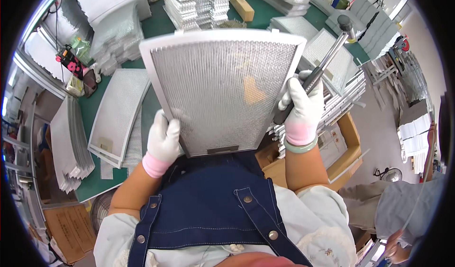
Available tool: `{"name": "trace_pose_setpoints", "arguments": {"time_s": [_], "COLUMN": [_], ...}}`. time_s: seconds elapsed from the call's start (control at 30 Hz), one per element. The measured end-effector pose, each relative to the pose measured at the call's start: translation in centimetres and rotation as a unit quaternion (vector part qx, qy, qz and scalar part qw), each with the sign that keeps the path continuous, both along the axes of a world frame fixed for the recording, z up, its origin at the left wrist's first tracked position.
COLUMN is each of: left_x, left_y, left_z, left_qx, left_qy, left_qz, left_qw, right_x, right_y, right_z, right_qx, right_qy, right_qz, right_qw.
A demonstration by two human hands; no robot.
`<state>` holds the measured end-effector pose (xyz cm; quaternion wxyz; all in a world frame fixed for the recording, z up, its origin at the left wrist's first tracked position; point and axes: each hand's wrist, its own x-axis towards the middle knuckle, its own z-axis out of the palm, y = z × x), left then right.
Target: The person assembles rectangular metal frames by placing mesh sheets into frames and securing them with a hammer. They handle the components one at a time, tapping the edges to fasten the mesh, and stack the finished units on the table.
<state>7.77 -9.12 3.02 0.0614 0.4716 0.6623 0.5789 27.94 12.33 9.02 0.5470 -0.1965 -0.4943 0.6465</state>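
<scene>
– Mesh panel (211, 91), where?
– Held in front of navy apron (208, 196), left edge clamped by left hand (163, 136).
– Right hand (305, 107)?
– Wrapped around hammer (316, 76), beside panel's right edge; whether panel is pinched too can't be told.

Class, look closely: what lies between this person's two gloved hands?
In the head view, a pale-framed mesh panel spans the stretch between the left hand, which holds its edge, and the right hand, which grips a hammer-like tool.
</scene>
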Motion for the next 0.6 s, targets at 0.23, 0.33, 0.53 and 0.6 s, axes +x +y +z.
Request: {"name": "trace_pose_setpoints", "arguments": {"time_s": [0.23,0.33,0.53,0.6], "left_x": [0.3,0.9,0.5,0.5], "left_y": [-0.8,-0.7,-0.4,1.0], "left_z": [-0.1,-0.4,0.8,3.1], "left_qx": [-0.022,-0.002,0.072,0.193], "left_qy": [-0.075,-0.118,-0.217,-0.160], "left_qz": [-0.001,0.011,-0.001,0.046], "left_qw": [0.997,0.993,0.973,0.967], "right_x": [0.2,0.0,0.0,-0.1], "right_y": [-0.8,-1.3,-2.4,-2.5], "right_z": [-0.4,-0.6,-1.1,-1.4], "right_qx": [0.001,-0.002,-0.019,-0.020], "right_qy": [0.003,-0.001,-0.039,-0.038], "right_qz": [0.011,0.003,-0.001,0.013], "right_qw": [1.000,1.000,0.999,0.999]}}
